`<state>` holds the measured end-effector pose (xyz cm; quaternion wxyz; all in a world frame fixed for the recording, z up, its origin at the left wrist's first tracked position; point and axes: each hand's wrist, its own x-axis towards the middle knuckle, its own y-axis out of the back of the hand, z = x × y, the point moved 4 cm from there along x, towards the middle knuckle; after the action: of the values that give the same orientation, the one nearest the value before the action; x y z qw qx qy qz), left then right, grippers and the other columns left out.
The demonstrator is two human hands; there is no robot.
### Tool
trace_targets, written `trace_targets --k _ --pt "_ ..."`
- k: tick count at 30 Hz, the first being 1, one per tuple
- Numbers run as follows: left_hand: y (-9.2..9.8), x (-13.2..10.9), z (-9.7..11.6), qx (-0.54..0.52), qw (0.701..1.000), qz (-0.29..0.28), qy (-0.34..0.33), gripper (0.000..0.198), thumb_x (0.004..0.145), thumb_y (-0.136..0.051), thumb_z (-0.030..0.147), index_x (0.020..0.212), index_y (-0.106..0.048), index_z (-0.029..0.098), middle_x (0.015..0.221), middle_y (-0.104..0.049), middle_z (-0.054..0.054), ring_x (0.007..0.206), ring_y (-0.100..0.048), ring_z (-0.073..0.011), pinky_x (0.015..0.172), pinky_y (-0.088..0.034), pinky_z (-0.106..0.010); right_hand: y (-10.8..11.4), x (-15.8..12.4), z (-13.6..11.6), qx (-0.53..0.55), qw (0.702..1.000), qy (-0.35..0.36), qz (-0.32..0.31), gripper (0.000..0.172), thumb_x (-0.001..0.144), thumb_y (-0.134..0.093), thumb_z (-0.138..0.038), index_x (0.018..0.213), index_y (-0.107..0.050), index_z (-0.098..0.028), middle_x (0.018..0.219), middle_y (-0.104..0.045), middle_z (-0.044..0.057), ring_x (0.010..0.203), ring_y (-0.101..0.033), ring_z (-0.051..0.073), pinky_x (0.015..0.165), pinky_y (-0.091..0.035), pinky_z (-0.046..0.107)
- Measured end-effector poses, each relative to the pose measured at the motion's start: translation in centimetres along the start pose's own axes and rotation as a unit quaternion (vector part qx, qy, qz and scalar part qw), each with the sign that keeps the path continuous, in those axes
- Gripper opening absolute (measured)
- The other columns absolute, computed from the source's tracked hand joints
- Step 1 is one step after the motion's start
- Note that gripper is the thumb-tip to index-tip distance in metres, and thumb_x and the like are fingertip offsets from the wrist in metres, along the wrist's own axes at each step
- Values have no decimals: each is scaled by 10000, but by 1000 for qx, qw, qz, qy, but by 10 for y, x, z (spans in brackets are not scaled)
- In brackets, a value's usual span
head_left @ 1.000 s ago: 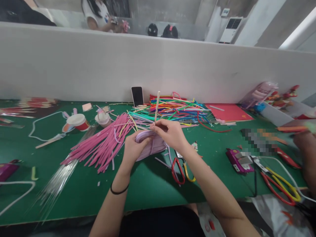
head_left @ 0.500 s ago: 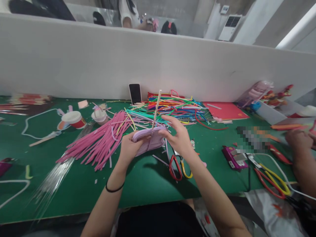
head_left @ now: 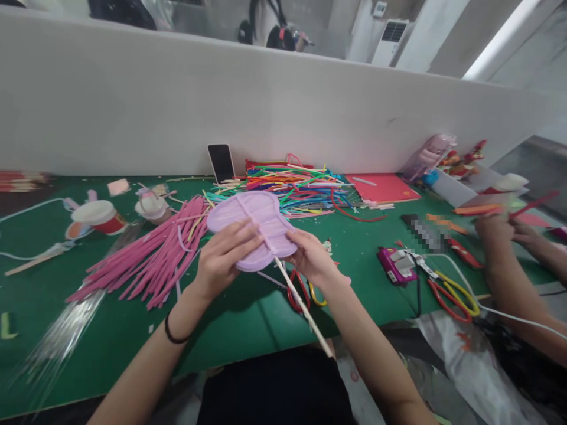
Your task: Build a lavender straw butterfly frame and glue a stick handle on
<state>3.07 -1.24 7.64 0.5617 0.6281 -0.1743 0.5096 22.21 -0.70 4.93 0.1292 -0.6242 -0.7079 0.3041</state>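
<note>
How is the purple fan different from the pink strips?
The purple fan is wide and rounded, but the pink strips are long and thin. The purple fan is paler than the pink strips. The left hand and right hand hold the purple fan, while the pink strips lie on the green table.

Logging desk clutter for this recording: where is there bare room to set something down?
Green table shows bare between the right forearm and the purple power strip. Another patch, bare but for a small scrap, lies between the clear strips and left forearm. Crowded: behind the lilac piece, where coloured strips heap up.
</note>
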Motion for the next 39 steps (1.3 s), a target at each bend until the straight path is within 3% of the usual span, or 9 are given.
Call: trace_targets --k 3,6,15,26,28,30,33,35,39 --pt "-1 -15 -12 56 992 38 111 596 882 -657 174 1442 -503 307 1576 -417 -113 1464 -369 -331 1155 -397 -557 0 0 -2 -9 998 46 33 254 706 -813 -355 886 -719 -202 780 -737 0 627 -650 117 588 -574 205" --pt "-5 -22 -10 67 989 26 128 785 823 -747 259 1514 -378 316 1640 -283 -132 1498 -285 -366 1178 -329 -595 0 0 -2 -26 997 55 44 254 709 -809 -371 881 -722 -205 780 -731 -5 616 -635 113 575 -560 201" --pt "-8 -7 21 -36 990 34 134 299 849 -676 183 1142 -680 246 1297 -666 -84 1343 -528 -308 1105 -445 -546 -13 -5 7 -74 994 76 35 338 742 -766 -412 1016 -716 -219 966 -768 14 753 -700 150 678 -586 260" --pt "-12 -21 15 -33 982 35 180 324 858 -700 223 1179 -668 252 1396 -598 -81 1408 -454 -306 1166 -361 -569 -12 -9 17 -87 992 87 41 362 749 -752 -410 1055 -670 -235 957 -767 12 799 -715 197 681 -598 311" --pt "-10 -26 12 -41 963 88 251 463 843 -735 299 1285 -607 251 1510 -486 -108 1440 -405 -312 1165 -371 -538 -9 -10 16 -75 989 110 64 382 752 -757 -400 1079 -633 -246 952 -761 7 795 -710 190 690 -593 309" --pt "-11 -32 11 -112 918 135 356 477 888 -681 392 1323 -571 231 1467 -525 -138 1357 -509 -285 1091 -467 -467 -7 -11 12 -62 985 144 74 394 760 -760 -383 1095 -591 -262 980 -751 2 828 -707 183 726 -591 310" --pt "-25 -35 21 -304 819 42 484 361 964 -529 484 1099 -672 181 997 -741 -97 912 -720 -207 809 -593 -334 -8 -12 7 -49 979 192 53 380 774 -767 -349 1086 -565 -272 1006 -737 -8 892 -699 165 807 -580 300" --pt "-32 -33 33 -369 766 -26 526 325 943 -572 472 960 -695 172 731 -704 -27 670 -691 -156 665 -572 -265 -10 -12 7 -40 977 205 38 358 781 -770 -332 1075 -573 -273 1011 -731 -19 914 -693 150 833 -568 281" --pt "-32 -27 45 -381 742 -3 552 229 903 -649 379 852 -695 161 606 -614 31 450 -572 -73 474 -442 -176 -14 -8 9 -64 975 210 43 394 735 -821 -323 1073 -632 -247 1090 -736 7 1001 -691 181 918 -550 323"
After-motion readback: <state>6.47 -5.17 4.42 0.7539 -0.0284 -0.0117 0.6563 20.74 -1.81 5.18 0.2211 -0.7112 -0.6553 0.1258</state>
